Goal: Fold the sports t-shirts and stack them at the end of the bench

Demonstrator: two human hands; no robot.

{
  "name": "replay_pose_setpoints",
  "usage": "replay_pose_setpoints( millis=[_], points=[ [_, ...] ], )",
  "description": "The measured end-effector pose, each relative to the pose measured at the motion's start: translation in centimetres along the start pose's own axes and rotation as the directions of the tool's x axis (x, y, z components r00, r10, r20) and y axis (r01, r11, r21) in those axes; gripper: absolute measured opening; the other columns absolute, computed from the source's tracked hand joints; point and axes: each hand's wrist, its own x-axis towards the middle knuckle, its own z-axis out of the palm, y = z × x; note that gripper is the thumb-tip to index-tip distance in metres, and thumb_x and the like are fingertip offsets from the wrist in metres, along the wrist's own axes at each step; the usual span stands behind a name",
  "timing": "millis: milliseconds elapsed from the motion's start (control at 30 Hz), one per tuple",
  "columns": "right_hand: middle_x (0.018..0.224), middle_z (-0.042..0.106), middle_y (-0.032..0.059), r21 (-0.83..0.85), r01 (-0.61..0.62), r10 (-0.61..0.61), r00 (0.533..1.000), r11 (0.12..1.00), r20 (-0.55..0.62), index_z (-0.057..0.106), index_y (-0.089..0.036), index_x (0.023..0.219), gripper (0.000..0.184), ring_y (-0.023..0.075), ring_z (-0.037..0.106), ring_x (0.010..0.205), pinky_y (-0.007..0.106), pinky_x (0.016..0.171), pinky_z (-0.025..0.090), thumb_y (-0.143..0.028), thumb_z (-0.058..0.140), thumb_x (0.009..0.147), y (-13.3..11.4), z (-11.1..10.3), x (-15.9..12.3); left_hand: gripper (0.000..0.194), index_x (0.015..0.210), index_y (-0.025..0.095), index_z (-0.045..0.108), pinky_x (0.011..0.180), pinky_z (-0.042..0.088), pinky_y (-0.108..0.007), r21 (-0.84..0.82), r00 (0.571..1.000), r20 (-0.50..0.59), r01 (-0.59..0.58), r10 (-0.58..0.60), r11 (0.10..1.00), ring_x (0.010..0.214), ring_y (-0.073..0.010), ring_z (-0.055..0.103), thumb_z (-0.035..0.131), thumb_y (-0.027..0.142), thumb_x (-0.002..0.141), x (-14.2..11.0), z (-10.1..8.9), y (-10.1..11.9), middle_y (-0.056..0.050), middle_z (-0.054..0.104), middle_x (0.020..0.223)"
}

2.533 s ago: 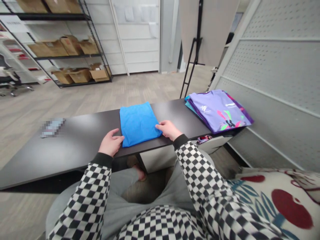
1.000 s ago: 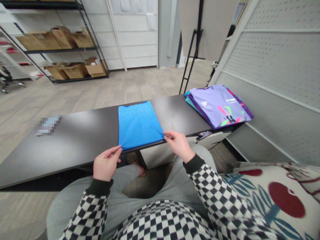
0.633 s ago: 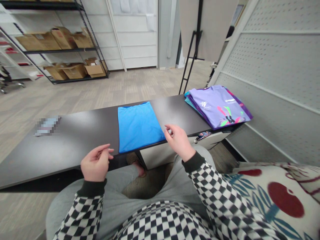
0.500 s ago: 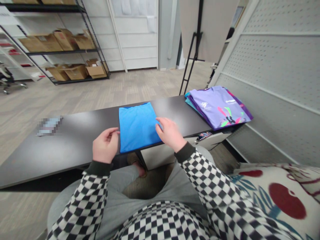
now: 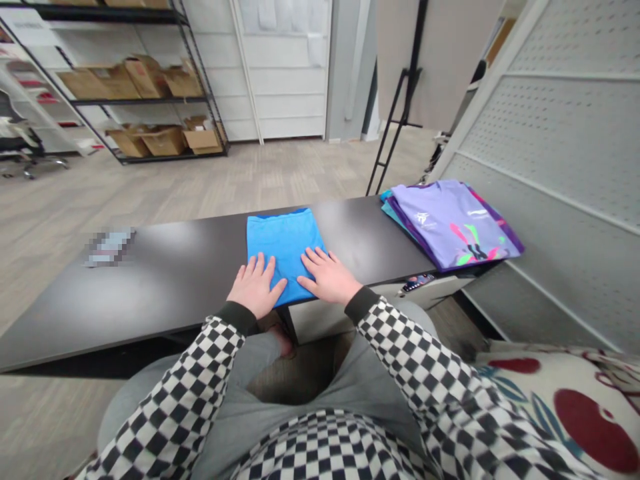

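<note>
A blue piece of folded fabric (image 5: pixel 283 237), squared off like a folded T-shirt, lies flat on the dark table (image 5: pixel 195 263) in front of me. On its near left part rests my left hand (image 5: pixel 256 283), palm down with the fingers spread. My right hand (image 5: pixel 330 273) lies flat over its near right edge, fingers also apart. Both hands press on the cloth without gripping it. Farther right on the table is a pile of folded T-shirts (image 5: pixel 445 217), the top one lavender with a bright print.
A pixelated flat item (image 5: pixel 110 247) lies at the table's left end. Below the front edge, a phone (image 5: pixel 417 283) rests near a white drawer front (image 5: pixel 320 319). A perforated panel (image 5: pixel 565 153) borders the right side, and an easel (image 5: pixel 400 127) stands behind. A patterned cushion (image 5: pixel 560 400) is beside me.
Both hands have moved from the sides of the blue fabric onto it. Their curled fingers have spread out flat. The view has shifted slightly left.
</note>
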Motion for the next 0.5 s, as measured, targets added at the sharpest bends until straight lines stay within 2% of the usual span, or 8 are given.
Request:
replay_pose_setpoints(
  millis=[133,200,267,367,433,500],
  points=[
    [0.186,0.029,0.0217,-0.01,-0.068,0.067,0.997,0.998,-0.044,0.038,-0.012,0.179,0.087,0.0457,0.031,0.171,0.071,0.137,0.027,-0.069,0.046,0.113,-0.5,-0.3,-1.4,0.081,0.177,0.008,0.04,0.138,0.027,-0.067,0.019,0.994,-0.083,-0.073,0.074,0.997,0.172,-0.0434,0.032,0.04,0.059,0.114,-1.5,-0.5,-0.4,-0.026,0.03,0.184],
    [0.186,0.026,0.0227,-0.011,0.003,-0.004,0.998,1.0,-0.056,0.035,-0.011,0.18,0.093,0.0449,0.029,0.172,0.07,0.137,0.027,-0.072,0.049,0.112,-0.2,-0.3,-3.2,0.075,0.177,0.014,0.043,0.139,0.027,-0.066,0.028,0.972,-0.114,-0.202,0.204,0.979,0.173,-0.0401,0.031,0.041,0.056,0.115,-3.3,-0.5,-0.8,-0.02,0.029,0.186],
    [0.186,0.028,0.0205,-0.02,0.131,-0.132,0.99,0.991,-0.045,0.036,-0.014,0.18,0.095,0.0423,0.03,0.173,0.067,0.139,0.026,-0.072,0.059,0.108,0.4,-0.2,-5.1,0.075,0.177,0.021,0.044,0.139,0.029,-0.064,0.032,0.938,-0.106,-0.328,0.33,0.944,0.173,-0.0383,0.032,0.049,0.059,0.113,-5.3,-0.3,-1.4,-0.013,0.031,0.186],
    [0.184,0.035,0.0159,-0.046,0.244,-0.246,0.968,0.969,-0.041,0.042,-0.021,0.177,0.088,0.0392,0.035,0.171,0.063,0.139,0.029,-0.05,0.078,0.103,1.6,0.0,-7.4,0.072,0.176,0.026,0.048,0.138,0.033,-0.063,0.035,0.929,-0.112,-0.352,0.353,0.935,0.169,-0.0375,0.039,0.059,0.052,0.109,-7.7,0.2,-2.4,-0.011,0.038,0.183],
    [0.182,0.042,0.0132,-0.046,0.252,-0.255,0.964,0.967,-0.076,0.048,-0.026,0.174,0.075,0.0351,0.041,0.169,0.06,0.139,0.033,-0.029,0.075,0.104,2.3,0.3,-8.0,0.062,0.171,0.028,0.055,0.137,0.037,-0.06,0.015,0.936,-0.147,-0.321,0.319,0.947,0.165,-0.0348,0.048,0.055,0.039,0.111,-8.4,0.7,-3.1,-0.01,0.048,0.178],
    [0.176,0.052,0.0117,-0.011,0.252,-0.251,0.96,0.968,-0.123,0.056,-0.029,0.169,0.063,0.0307,0.049,0.164,0.057,0.136,0.039,-0.018,0.066,0.107,2.8,0.6,-8.1,0.054,0.164,0.03,0.064,0.135,0.041,-0.058,-0.022,0.932,-0.183,-0.322,0.313,0.947,0.159,-0.0332,0.056,0.051,0.033,0.111,-8.4,1.1,-3.8,-0.01,0.059,0.17]
  ],
)
